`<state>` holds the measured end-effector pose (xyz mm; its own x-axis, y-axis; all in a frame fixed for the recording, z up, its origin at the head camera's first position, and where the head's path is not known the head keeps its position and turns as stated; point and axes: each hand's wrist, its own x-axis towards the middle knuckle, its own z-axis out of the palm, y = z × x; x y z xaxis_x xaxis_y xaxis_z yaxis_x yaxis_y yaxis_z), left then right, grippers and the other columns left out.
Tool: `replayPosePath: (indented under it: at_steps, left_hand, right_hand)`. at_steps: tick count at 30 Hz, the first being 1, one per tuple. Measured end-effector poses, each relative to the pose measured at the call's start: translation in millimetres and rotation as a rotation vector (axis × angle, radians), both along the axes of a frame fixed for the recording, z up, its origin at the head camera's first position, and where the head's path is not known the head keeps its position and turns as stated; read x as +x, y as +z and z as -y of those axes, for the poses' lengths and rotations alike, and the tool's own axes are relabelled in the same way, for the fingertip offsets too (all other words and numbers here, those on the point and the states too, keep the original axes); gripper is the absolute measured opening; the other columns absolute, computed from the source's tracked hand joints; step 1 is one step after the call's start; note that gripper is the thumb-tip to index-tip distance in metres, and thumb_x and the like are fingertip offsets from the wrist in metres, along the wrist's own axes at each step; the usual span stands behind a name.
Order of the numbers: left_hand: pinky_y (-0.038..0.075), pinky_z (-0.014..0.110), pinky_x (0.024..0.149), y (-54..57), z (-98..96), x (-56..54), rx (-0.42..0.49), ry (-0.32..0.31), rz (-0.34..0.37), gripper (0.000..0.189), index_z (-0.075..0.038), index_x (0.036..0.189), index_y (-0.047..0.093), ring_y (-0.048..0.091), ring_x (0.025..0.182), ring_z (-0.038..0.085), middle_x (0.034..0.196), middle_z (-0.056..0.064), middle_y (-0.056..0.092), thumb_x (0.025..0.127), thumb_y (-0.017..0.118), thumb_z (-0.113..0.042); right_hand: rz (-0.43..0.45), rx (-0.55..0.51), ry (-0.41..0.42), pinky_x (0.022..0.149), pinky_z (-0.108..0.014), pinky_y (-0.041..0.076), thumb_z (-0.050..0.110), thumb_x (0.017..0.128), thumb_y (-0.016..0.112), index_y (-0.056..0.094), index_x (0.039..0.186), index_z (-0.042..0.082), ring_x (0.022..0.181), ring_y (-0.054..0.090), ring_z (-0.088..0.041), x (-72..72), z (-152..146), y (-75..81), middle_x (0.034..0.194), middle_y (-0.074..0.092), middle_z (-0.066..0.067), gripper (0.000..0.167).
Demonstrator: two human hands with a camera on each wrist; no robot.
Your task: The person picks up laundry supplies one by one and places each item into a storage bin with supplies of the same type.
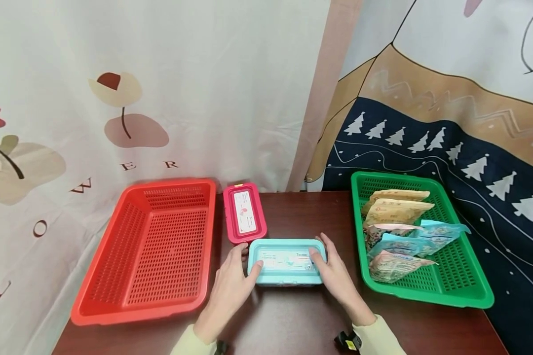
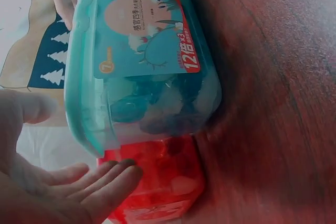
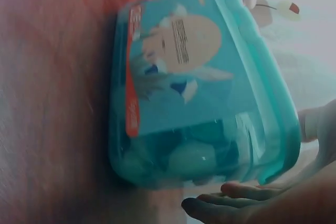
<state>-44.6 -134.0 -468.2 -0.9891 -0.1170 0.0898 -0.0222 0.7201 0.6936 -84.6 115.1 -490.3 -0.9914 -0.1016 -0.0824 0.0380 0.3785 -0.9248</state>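
A teal lidded box of laundry pods (image 1: 287, 277) stands on the brown table between the two hands. Rounded blue and white pods show through its clear wall (image 2: 157, 103). My left hand (image 1: 232, 282) is at the box's left end, its thumb by the lid; in the left wrist view the fingers (image 2: 113, 187) are straight, with space between them and the wall. At the right end is my right hand (image 1: 337, 276), thumb over the lid's edge and fingers (image 3: 210, 209) loosely straight beside the box. Behind lies a crimson lidded box (image 1: 261, 217), its near end close to the left fingertips.
A red slatted basket (image 1: 206, 256) sits on the left with nothing in it. To the right, a green basket (image 1: 481, 281) holds several upright tan, blue and pink pouches (image 1: 395, 266). Printed curtains (image 1: 248, 98) hang along the table's back edge.
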Motion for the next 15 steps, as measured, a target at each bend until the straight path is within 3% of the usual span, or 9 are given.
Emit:
replayPosePath:
  at_steps: [3, 8, 15]
  left_hand:
    - [0.056, 0.051, 0.089, -1.1, -1.0, -0.4, 0.009, -0.018, 0.051, 0.059, -0.001, 0.143, 0.051, 0.070, 0.104, 0.029, 0.129, 0.018, 0.068, 0.096, 0.073, -0.030]
    - [0.057, 0.051, 0.082, -4.3, -6.1, 0.7, 0.040, -0.060, 0.023, 0.059, 0.001, 0.145, 0.049, 0.071, 0.092, 0.028, 0.122, 0.023, 0.071, 0.095, 0.074, -0.019]
    - [0.053, 0.052, 0.099, -15.3, -21.5, -3.8, 0.174, -0.091, -0.010, 0.058, 0.003, 0.147, 0.048, 0.066, 0.120, 0.032, 0.134, 0.023, 0.065, 0.097, 0.071, -0.015]
  right_hand:
    - [0.002, 0.016, -0.015, 0.120, -0.057, 0.025, 0.024, 0.108, 0.054, 0.030, 0.160, -0.001, 0.150, 0.031, -0.036, 1.9, 1.5, -2.8, 0.161, 0.037, -0.023, 0.062]
    - [-0.035, 0.004, -0.033, 0.118, -0.056, 0.030, 0.010, 0.108, 0.050, 0.039, 0.154, -0.005, 0.144, 0.039, -0.036, 0.6, -1.5, -5.9, 0.154, 0.045, -0.027, 0.050]
    - [-0.044, -0.029, -0.104, 0.118, -0.055, 0.030, 0.010, 0.109, 0.046, 0.040, 0.155, -0.004, 0.144, 0.040, -0.036, -8.7, -14.2, -9.0, 0.155, 0.045, -0.026, 0.048]
